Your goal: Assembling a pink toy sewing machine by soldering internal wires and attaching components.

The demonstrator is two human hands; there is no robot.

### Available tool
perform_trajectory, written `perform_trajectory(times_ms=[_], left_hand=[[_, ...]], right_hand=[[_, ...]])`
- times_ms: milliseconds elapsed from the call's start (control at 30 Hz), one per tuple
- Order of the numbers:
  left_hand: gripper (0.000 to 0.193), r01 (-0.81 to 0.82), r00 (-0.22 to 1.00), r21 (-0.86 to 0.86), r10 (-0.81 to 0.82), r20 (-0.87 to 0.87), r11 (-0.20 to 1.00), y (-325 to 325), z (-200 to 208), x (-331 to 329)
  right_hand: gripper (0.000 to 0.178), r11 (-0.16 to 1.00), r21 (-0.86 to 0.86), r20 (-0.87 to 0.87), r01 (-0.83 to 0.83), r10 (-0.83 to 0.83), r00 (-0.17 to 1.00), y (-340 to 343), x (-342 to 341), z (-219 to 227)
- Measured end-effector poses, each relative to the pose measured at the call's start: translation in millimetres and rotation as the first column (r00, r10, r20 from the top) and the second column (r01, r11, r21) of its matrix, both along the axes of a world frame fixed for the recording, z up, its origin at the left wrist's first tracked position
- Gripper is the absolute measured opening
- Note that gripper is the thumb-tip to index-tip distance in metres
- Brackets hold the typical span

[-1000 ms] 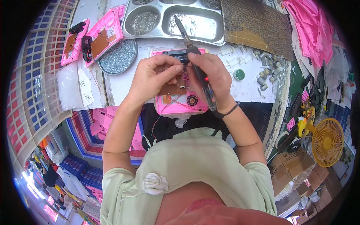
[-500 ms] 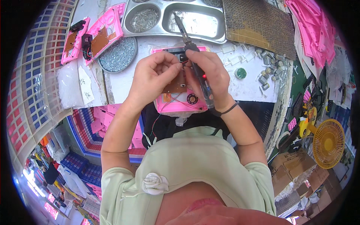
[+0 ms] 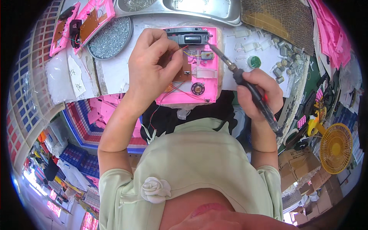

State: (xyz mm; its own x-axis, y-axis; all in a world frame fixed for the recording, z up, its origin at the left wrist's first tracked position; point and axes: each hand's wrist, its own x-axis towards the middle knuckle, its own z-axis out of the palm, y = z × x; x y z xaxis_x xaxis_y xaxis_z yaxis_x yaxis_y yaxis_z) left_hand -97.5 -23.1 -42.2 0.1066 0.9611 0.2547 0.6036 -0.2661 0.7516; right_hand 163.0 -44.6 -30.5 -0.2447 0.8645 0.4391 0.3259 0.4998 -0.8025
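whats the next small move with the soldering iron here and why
Probably ease the soldering iron tip down-left onto the joint. Its tip sits by the small component at the pink housing's top, while the left hand pinches a red wire over the brown board.

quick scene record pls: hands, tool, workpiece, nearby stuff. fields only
left hand: fingertips pinch thin wires over the pink casing
right hand: grips soldering iron, tip aimed at the board area
workpiece: open pink casing with brown circuit board, small round speaker, black part at its far end
nearby: round dish of screws, steel tray, green pot, yellow fan
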Motion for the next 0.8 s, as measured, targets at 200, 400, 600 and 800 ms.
perform_trajectory(times_ms=[200, 400, 600, 800], left_hand=[[0.011, -0.016, 1.000, 0.088, 0.018, -0.019, 0.996, -0.5, -7.6, -0.8], [0.011, -0.044, 0.998, 0.082, 0.039, 0.051, 0.996, -4.6, -10.6, -4.4], [0.010, -0.088, 0.935, 0.111, 0.044, 0.351, 0.990, -12.7, -23.1, -7.9], [0.007, -0.057, 0.823, -0.168, 0.141, 0.551, 0.984, -20.4, -16.7, -7.8]], right_hand=[[0.035, 0.997, 0.051, 0.010, -0.054, 0.054, 0.999, 5.1, -7.2, -5.3], [0.048, 0.991, 0.136, 0.062, -0.007, -0.002, 0.998, 23.8, -20.0, -3.5], [0.054, 0.965, 0.255, 0.245, -0.051, -0.013, 0.970, 62.4, -60.6, -16.0], [0.060, 0.961, 0.246, 0.273, -0.128, 0.058, 0.960, 68.1, -68.4, -26.0]])
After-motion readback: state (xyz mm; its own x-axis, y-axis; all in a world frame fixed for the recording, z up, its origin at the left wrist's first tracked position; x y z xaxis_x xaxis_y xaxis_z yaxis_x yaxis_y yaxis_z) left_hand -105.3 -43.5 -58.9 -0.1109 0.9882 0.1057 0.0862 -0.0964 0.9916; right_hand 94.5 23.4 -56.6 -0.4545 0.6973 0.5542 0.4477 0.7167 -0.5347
